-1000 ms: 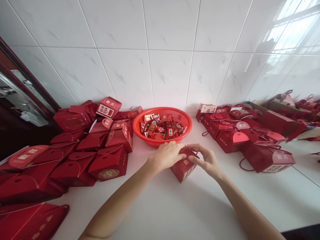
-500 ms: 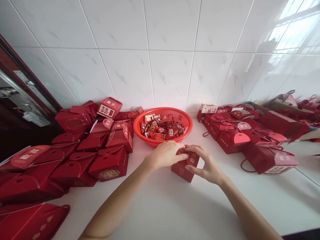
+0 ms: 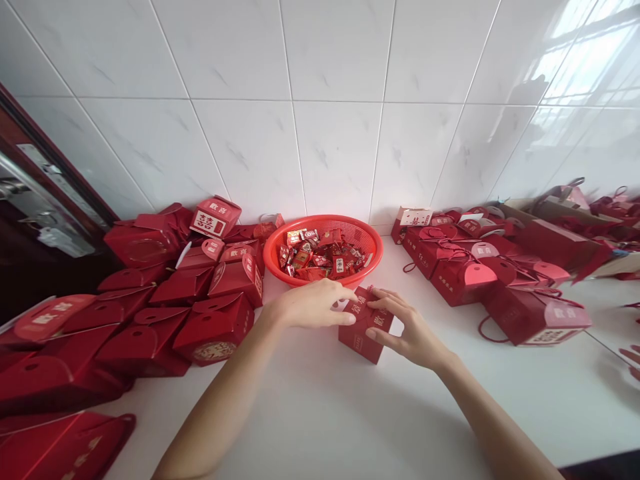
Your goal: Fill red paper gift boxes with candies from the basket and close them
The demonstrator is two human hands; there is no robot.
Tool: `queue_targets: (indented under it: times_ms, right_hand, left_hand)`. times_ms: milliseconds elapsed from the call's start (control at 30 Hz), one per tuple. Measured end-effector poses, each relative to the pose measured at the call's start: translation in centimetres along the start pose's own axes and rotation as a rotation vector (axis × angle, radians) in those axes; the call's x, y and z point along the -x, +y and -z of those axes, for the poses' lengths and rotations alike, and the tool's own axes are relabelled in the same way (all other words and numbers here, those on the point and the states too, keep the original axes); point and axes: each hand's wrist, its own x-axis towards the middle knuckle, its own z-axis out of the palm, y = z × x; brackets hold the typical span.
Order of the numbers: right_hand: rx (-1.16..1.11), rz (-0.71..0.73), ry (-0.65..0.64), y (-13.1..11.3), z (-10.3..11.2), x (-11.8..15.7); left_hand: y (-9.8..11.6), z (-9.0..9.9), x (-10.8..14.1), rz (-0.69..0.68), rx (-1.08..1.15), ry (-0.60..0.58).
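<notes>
A small red box point(image 3: 361, 337) with pale lettering stands on the white table in front of the basket. My left hand point(image 3: 316, 305) is at its left side, fingers apart, with thumb and fingertips at the box's upper left edge. My right hand point(image 3: 407, 330) has its thumb on the front face and its fingers over the top right, gripping the box. A bit of red cord shows at the top between the hands. Behind them, an orange-red plastic basket point(image 3: 273, 257) holds wrapped sweets point(image 3: 327, 257).
Many closed red boxes point(image 3: 215, 330) crowd the left side. More red boxes point(image 3: 463, 280) with cord handles stand at the right, with an open carton point(image 3: 555, 243) beyond. A tiled wall point(image 3: 335, 147) rises behind. At the far right edge, part of another hand point(image 3: 634, 357) shows.
My left hand has moved a little left off the box's top, uncovering more of its lettering. My right hand stays at the box. Another hand has appeared at the right edge.
</notes>
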Motion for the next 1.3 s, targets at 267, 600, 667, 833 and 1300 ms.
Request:
queue_targets:
  times_ms: [267,600,667,833,1300]
  right_hand:
    - [-0.045,-0.043,-0.015,-0.1,-0.2,-0.1]
    - [-0.116,-0.056,0.068,-0.1,-0.3,-0.2]
    - [-0.099,-0.059,0.060,0.0,-0.3,-0.2]
    - [-0.093,-0.066,0.047,0.0,-0.4,-0.1]
    - [-0.072,-0.049,-0.010,0.0,0.1,-0.3]
  left_hand:
    - [-0.3,-1.1,-0.7,0.044,0.034,-0.024]
    - [-0.1,-1.5,-1.1,0.026,-0.001,0.034]
    - [-0.1,-1.5,-1.1,0.029,-0.007,0.035]
    - [0.3,-1.8,-1.2,0.057,-0.040,0.041]
    - [1.4,-2.4,-1.6,0.100,-0.027,0.065]
